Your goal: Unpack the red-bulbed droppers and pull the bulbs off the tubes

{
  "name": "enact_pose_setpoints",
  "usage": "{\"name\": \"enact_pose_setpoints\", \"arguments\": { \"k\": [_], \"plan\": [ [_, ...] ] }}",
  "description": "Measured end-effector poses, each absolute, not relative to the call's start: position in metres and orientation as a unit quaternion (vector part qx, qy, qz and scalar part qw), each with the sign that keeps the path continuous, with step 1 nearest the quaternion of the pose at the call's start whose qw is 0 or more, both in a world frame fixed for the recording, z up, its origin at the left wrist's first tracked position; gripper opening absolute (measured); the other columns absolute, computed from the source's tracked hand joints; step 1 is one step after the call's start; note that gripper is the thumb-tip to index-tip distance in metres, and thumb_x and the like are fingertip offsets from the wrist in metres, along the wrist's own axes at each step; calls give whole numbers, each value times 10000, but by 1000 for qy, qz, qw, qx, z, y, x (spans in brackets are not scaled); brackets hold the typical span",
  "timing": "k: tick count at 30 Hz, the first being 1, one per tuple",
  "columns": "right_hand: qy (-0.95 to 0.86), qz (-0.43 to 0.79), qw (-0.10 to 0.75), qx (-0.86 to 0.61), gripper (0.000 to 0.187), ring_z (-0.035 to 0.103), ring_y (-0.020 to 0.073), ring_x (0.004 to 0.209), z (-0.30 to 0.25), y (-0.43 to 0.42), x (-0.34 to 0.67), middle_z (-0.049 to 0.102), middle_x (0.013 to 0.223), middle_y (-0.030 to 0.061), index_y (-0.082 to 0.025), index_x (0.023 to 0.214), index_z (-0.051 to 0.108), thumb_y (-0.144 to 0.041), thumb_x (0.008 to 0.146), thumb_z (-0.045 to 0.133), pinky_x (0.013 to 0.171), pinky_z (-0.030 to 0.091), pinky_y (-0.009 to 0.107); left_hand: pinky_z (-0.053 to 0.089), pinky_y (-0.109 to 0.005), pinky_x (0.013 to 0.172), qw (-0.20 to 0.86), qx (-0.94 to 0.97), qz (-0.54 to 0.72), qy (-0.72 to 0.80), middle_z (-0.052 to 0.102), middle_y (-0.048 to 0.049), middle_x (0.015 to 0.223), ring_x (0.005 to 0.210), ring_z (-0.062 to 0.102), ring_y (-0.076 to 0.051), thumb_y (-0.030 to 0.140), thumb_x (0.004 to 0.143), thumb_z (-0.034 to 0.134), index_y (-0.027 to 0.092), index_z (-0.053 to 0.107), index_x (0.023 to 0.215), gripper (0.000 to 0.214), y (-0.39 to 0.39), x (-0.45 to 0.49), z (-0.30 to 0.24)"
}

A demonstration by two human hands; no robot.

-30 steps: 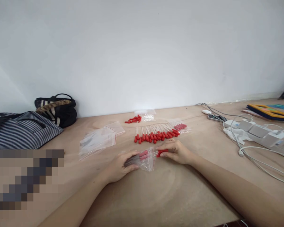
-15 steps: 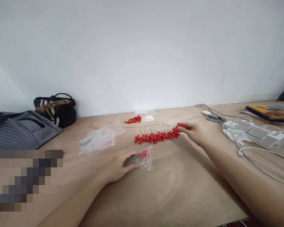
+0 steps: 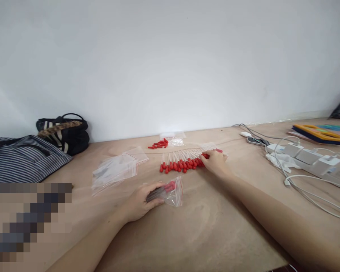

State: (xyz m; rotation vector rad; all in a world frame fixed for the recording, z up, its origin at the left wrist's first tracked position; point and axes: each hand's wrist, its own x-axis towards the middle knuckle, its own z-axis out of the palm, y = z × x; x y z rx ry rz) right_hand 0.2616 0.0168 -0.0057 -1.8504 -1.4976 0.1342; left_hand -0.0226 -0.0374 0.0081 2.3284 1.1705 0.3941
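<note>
My left hand (image 3: pixel 140 200) is closed around a clear zip bag (image 3: pixel 175 196) holding several droppers with red rubber bulbs. The bag's mouth points right. A fanned row of droppers (image 3: pixel 181 164) with red bulbs and thin clear stems lies beyond it, bulbs towards me. At the row's right end, my right hand (image 3: pixel 215 163) has its thumb and fingers closed on the red bulb of a dropper (image 3: pixel 205 155). Behind that hand, another clear bag (image 3: pixel 209 146) lies partly hidden, with a red tip showing beside the fingers.
Flat zip bags (image 3: pixel 116 168) lie in a stack at left. Loose red bulbs (image 3: pixel 158 144) and clear tubes (image 3: pixel 176 141) lie near the wall. A striped bag (image 3: pixel 25 160) and a black bag (image 3: pixel 73 136) stand far left. Chargers (image 3: pixel 308 153) and white cables (image 3: pixel 306 192) occupy the right.
My right hand has moved left along the row, onto another red bulb. My left hand stays on the bag. Another person's hand at far right is out of view now.
</note>
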Motion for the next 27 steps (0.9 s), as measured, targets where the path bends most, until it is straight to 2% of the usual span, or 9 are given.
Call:
{"name": "enact_pose_setpoints", "arguments": {
  "k": [4, 6, 8, 11, 13, 15, 18, 22, 27],
  "plan": [
    [-603, -21, 309, -735, 277, 529, 239, 862, -7, 17, 262, 648, 741, 66, -206, 703, 670, -355, 760, 444, 802, 233, 426, 390, -357, 916, 250, 856, 147, 429, 556, -20, 1210, 1080, 511, -225, 399, 784, 528, 260, 496, 1182, 423, -38, -22, 9],
    [-602, -40, 326, -728, 298, 516, 247, 883, -5, 15, 265, 642, 791, 79, -207, 707, 673, -390, 768, 445, 792, 234, 427, 396, -358, 910, 250, 857, 150, 425, 560, -20, 1205, 1073, 517, -226, 400, 786, 526, 262, 501, 1177, 415, -38, -22, 10],
    [-603, -44, 378, -701, 292, 522, 228, 854, -4, 8, 266, 638, 799, 70, -210, 732, 672, -395, 774, 450, 794, 246, 418, 400, -357, 905, 250, 858, 153, 421, 564, -20, 1199, 1066, 521, -226, 397, 786, 528, 259, 504, 1174, 413, -38, -22, 10],
    [-643, 19, 454, -616, 256, 534, 172, 731, -3, -11, 261, 637, 720, 37, -203, 723, 658, -381, 770, 481, 753, 310, 348, 403, -354, 904, 248, 858, 161, 419, 568, -16, 1193, 1060, 524, -223, 381, 778, 539, 260, 507, 1172, 413, -38, -22, 9],
    [-700, 104, 453, -542, 236, 530, 147, 663, -6, -27, 252, 637, 689, 24, -203, 720, 657, -369, 774, 499, 684, 349, 298, 402, -355, 908, 249, 857, 165, 421, 571, -14, 1188, 1059, 525, -222, 373, 777, 540, 264, 509, 1170, 409, -38, -22, 8],
    [-753, 152, 411, -490, 190, 530, 137, 653, -9, -41, 239, 633, 662, 5, -217, 673, 665, -360, 746, 564, 695, 349, 296, 399, -360, 914, 251, 855, 164, 424, 571, -17, 1187, 1065, 520, -224, 375, 778, 538, 265, 508, 1174, 412, -38, -21, 7],
    [-796, 169, 348, -465, 135, 524, 137, 695, -12, -51, 221, 622, 672, -12, -276, 757, 694, -374, 737, 602, 743, 303, 326, 392, -363, 925, 257, 857, 155, 419, 562, -23, 1200, 1077, 514, -225, 377, 783, 533, 266, 500, 1189, 422, -39, -19, 4],
    [-809, 166, 287, -485, 187, 493, 145, 748, -10, -52, 207, 597, 685, -10, -327, 872, 681, -434, 747, 592, 732, 247, 323, 376, -374, 946, 254, 862, 154, 410, 548, -17, 1219, 1093, 504, -225, 375, 780, 540, 279, 494, 1194, 428, -42, -17, 1],
    [-822, 127, 216, -511, 227, 460, 165, 797, -5, -52, 204, 586, 741, 3, -308, 918, 646, -450, 776, 542, 711, 214, 319, 371, -374, 954, 252, 870, 145, 398, 526, -27, 1247, 1117, 486, -232, 409, 796, 513, 267, 468, 1222, 451, -43, -17, 4]
  ]
}}
